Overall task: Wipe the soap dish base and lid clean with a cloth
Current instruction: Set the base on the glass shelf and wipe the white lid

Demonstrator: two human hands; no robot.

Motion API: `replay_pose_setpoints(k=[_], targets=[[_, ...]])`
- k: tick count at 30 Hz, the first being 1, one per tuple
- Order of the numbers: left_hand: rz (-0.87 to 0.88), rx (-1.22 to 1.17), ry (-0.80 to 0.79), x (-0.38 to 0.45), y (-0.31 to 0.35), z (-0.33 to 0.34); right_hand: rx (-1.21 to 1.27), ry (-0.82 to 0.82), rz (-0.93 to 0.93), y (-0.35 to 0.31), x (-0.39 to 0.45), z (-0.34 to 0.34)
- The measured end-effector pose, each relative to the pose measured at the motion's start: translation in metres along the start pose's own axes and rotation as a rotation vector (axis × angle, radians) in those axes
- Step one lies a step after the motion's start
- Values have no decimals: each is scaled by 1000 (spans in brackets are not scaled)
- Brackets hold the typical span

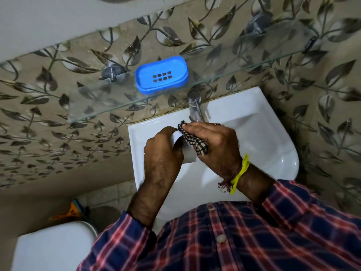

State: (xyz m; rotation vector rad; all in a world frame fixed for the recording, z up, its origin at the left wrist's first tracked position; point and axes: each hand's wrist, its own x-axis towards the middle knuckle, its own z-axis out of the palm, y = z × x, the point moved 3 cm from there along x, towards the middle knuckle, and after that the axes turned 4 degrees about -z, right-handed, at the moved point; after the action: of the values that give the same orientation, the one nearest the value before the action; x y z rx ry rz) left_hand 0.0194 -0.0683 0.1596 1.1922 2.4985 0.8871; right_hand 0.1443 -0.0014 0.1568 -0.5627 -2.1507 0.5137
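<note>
Blue plastic, unmarked by any lettering I can read, the soap dish base (161, 74) sits on the glass shelf (109, 112), while over the white sink (254, 122) the left hand (163, 151) grips the pale lid (178, 137) and the right hand (216, 147) presses a checked cloth (192, 138) against it, fingers curled round the fabric.

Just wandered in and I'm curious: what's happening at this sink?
A person is cleaning a soap dish over the white sink. The left hand holds the white lid, while the right hand rubs it with a checked cloth. The blue base sits empty on the glass shelf above, beside the tap.
</note>
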Motion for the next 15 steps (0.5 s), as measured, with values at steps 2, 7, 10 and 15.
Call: replay_pose_setpoints(k=[2,7,10,15], targets=[[35,41,16,2,3,-4,24,2,-25,-2,-2,0],[60,-169,73,-8,4,-10,15,-54,125,9,-3,-10],[13,-103,40,-10,-1,-5,-39,-124,98,6,2,-8],[36,134,120,-4,2,-13,-77,-27,-8,1,6,-5]])
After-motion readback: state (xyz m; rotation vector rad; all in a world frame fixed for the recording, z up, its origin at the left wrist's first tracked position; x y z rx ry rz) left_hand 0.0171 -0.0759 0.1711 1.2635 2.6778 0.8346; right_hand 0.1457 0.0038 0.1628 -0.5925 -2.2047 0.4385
